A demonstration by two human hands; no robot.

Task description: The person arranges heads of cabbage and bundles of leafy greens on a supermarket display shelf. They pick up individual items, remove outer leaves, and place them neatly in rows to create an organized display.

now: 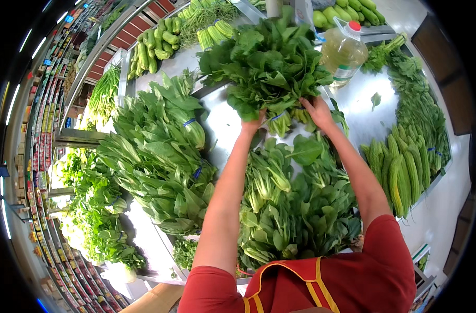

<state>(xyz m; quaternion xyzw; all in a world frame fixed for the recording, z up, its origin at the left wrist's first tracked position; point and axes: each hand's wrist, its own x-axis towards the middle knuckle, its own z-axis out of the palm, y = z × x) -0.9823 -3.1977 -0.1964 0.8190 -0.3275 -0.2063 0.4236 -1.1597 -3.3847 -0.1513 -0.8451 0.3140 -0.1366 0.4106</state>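
Note:
Both arms reach forward over a metal produce display to a large pile of leafy green bunches [273,62]. My left hand [254,122] is at the pile's lower left, its fingers mostly hidden under the leaves. At the lower right, my right hand [317,111] has its thumb and fingers against the stems of a bunch. Between my hands show pale stems [279,124] with a blue band around them. Nearer my body, between my forearms, lie small bok choy bunches [265,184] and more dark leafy greens [316,203].
Long-leaf green bunches [155,152] fill the left section, with lettuce-like greens [97,219] beyond. A large plastic bottle [343,54] with a red cap stands right of the pile. Ridged green gourds [402,168] lie at right, smoother gourds [155,47] at the back left. Metal dividers separate sections.

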